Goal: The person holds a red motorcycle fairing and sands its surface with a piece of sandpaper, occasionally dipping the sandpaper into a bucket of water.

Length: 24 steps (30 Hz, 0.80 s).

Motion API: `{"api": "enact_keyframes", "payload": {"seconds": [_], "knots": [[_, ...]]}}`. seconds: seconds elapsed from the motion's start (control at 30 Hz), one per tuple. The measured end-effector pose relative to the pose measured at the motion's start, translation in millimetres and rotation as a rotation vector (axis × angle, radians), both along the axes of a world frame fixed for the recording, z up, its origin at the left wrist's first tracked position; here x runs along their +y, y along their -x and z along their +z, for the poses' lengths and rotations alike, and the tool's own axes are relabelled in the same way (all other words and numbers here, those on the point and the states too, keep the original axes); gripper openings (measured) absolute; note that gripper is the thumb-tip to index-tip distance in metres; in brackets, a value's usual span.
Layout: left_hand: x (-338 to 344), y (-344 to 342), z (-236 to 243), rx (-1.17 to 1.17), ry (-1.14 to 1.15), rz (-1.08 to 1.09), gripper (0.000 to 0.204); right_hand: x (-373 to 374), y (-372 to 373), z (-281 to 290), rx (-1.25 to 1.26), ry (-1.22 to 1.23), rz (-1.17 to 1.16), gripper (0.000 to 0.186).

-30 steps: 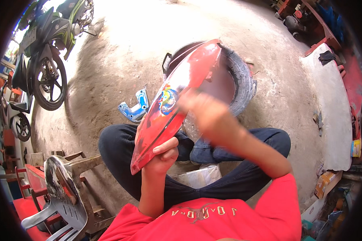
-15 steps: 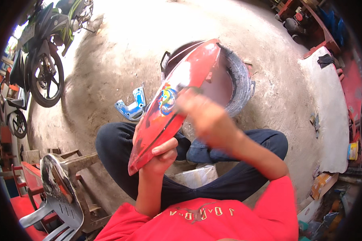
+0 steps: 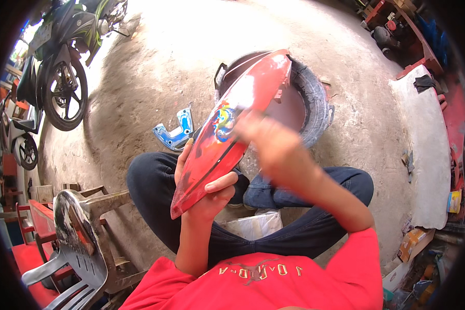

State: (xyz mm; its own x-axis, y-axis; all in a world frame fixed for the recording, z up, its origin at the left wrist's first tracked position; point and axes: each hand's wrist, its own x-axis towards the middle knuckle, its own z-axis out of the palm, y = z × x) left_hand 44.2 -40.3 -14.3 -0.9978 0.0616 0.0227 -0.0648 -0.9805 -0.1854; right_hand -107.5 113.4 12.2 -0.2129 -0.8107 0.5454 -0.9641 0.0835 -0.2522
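We see a long red panel [image 3: 214, 150] in the centre of the frame, its long axis slanting from lower left to upper right. Its narrow tip points to the lower left; the other end reaches over the view of a round dark basin [image 3: 318, 101]. A multicoloured decal [image 3: 223, 123] sits about midway along it.

Our left hand [image 3: 207, 202] grips the panel's lower part, thumb along the left edge and fingers curled round the right. Our right hand [image 3: 275, 144], blurred, is at the panel's right side by the decal; we cannot tell whether it holds anything.

The basin, upper centre, holds murky reddish-brown liquid [image 3: 290, 112]; we cannot tell whether the panel touches its rim. Left of the panel, a blue-and-white bent part [image 3: 185, 121] lies on the floor [image 3: 124, 98]. A small yellow tub [image 3: 454, 201] stands at the right edge, its contents hidden.
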Motion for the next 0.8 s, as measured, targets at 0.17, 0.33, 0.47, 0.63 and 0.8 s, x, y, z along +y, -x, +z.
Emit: {"api": "enact_keyframes", "payload": {"seconds": [0.17, 0.33, 0.47, 0.63, 0.8], "knots": [[11.6, 8.7, 11.0, -0.303, 0.058, 0.175, 0.058, -0.5, -13.2, 5.3, 0.065, 0.042, 0.041, 0.036], [11.4, 7.2, 13.8, -0.159, 0.061, 0.091, 0.054, -2.5, 10.0, -3.8, -0.040, -0.024, -0.127, 0.037], [8.8, 3.8, 5.8, -0.140, 0.084, 0.080, 0.055, 0.1, 11.4, -6.3, -0.064, 0.008, -0.093, 0.040], [6.1, 2.2, -0.9, -0.060, 0.017, 0.030, 0.058, -0.5, -1.2, -0.8, 0.026, 0.017, 0.017, 0.039], [7.0, 5.8, -9.0, 0.031, 0.028, 0.018, 0.058, 0.7, 3.9, -7.9, -0.042, -0.003, -0.053, 0.039]]}}
